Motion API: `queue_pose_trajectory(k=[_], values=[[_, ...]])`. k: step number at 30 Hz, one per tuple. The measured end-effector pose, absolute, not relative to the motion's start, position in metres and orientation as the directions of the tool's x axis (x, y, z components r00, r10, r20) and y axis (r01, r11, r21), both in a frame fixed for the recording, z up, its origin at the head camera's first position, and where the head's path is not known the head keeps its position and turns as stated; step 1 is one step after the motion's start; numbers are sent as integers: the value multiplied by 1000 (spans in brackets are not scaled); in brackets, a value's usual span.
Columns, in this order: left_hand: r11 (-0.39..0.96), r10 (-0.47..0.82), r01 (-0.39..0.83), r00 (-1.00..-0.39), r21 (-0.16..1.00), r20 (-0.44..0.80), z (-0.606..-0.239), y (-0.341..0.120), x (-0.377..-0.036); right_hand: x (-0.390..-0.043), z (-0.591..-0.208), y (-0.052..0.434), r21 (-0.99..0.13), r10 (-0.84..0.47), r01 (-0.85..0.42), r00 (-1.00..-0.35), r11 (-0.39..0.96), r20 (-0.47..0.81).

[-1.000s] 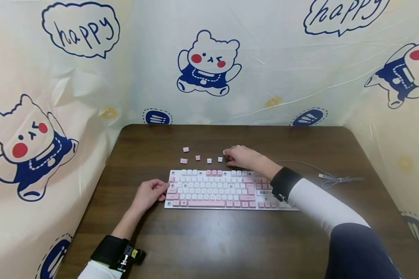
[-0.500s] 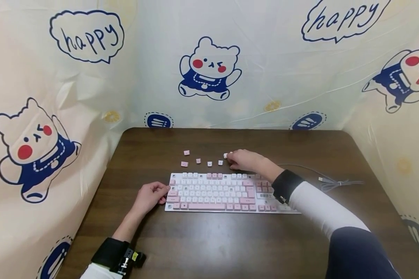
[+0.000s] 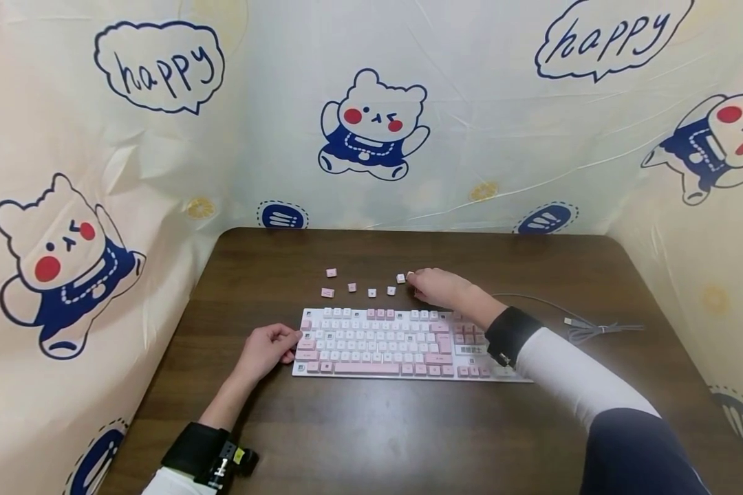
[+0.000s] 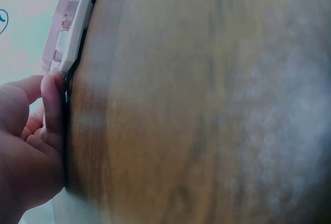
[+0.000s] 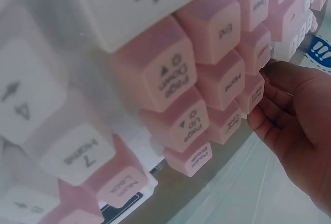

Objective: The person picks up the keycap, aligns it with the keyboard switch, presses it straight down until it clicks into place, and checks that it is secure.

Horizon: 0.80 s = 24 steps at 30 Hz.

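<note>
A pink and white keyboard (image 3: 396, 340) lies on the dark wooden table (image 3: 378, 426). My left hand (image 3: 265, 347) grips its left edge with curled fingers; in the left wrist view a fingertip (image 4: 51, 105) presses against the keyboard's corner (image 4: 67, 32). My right hand (image 3: 436, 287) rests on the table just behind the keyboard, fingers loosely curled and holding nothing. A white keycap (image 3: 400, 278) sits just left of its fingertips. The right wrist view shows the pink keys (image 5: 170, 74) close up, with the right hand (image 5: 295, 115) beyond them.
Several loose keycaps lie in a row behind the keyboard, among them pink ones (image 3: 331, 273) (image 3: 327, 293) and a white one (image 3: 371, 293). The keyboard's cable (image 3: 576, 322) trails off to the right. Printed plastic sheeting (image 3: 371, 130) walls the table on three sides.
My right hand has drawn back slightly to the right, away from the white keycap, which stays where it was on the table. The left hand has not moved.
</note>
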State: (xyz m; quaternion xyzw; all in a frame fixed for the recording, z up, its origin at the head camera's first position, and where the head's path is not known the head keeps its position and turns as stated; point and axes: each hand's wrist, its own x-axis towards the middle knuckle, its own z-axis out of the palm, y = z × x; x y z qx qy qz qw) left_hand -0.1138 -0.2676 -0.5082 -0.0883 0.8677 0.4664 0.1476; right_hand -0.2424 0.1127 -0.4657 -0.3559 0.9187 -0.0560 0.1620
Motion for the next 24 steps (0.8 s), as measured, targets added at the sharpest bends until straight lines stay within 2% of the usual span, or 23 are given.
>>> queue_pose_trajectory(k=[11,17,24], values=[[546,-24,-305,-937,780,-350,-510,-268,-115,-243,-470,124,-399,-671,-555,-694,730,-262],[549,-18,-299,-938,781,-346,-511,-269,-115,-239,-466,130,-489,-686,-529,-693,693,-223],[546,-23,-300,-939,783,-344,-511,-268,-116,-239,-466,135,-499,-695,-540,-693,678,-194]])
